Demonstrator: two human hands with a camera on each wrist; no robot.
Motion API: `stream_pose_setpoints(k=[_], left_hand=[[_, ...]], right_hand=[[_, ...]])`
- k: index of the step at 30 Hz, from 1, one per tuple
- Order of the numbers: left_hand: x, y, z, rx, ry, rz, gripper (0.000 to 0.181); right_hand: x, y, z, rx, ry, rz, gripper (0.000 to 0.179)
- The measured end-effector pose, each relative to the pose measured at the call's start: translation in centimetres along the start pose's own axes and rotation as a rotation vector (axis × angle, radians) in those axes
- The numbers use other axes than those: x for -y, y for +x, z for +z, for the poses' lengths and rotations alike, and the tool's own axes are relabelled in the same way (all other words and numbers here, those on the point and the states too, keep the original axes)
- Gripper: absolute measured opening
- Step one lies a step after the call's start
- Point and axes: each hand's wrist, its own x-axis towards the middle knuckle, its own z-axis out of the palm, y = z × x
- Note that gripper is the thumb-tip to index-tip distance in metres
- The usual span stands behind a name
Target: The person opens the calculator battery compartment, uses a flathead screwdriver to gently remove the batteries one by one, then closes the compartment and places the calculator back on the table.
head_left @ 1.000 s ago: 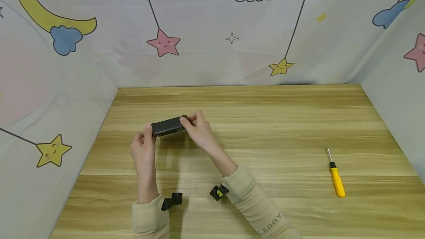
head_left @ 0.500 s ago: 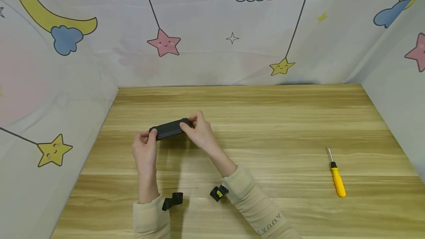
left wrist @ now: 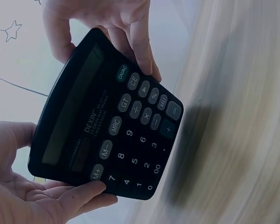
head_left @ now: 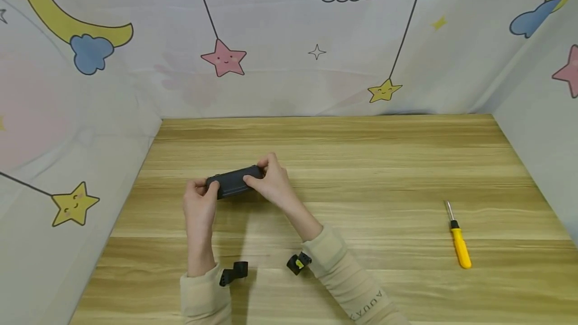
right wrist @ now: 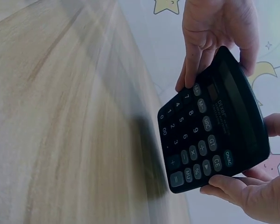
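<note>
A black desk calculator [head_left: 232, 182] is held up off the table between both hands, its back turned to the head view. In the left wrist view the calculator's [left wrist: 130, 135] keys and display show, with grey and green buttons. The left hand [head_left: 199, 209] pinches its left end, thumb on the back and fingers on the key side. The right hand [head_left: 273, 184] pinches the other end in the same way. In the right wrist view the right hand [right wrist: 266, 196] has fingertips beside the ON/AC and CE keys, and the left hand [right wrist: 219, 28] grips the far end.
A screwdriver [head_left: 459, 245] with a yellow handle lies on the wooden table [head_left: 361, 174] at the right. A printed white cloth [head_left: 280, 54] surrounds the table's back and sides. Each sleeve carries a small black camera mount [head_left: 235, 273].
The calculator has tipped so more of its back faces the head view, and it has come slightly nearer. The left thumb has slid further onto its back. The screwdriver lies still.
</note>
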Motion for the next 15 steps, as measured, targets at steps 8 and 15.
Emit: stream_pose_setpoints(k=[8,15], left_hand=[[0.23,0.34,-0.02,0.025,-0.043,0.016,0.041],[0.33,0.58,-0.32,0.061,-0.028,0.042,0.044]], right_hand=[[-0.46,0.17,0.19,0.015,-0.037,0.000,0.050],[-0.78,0.30,0.13,0.059,-0.181,-0.024,0.055]])
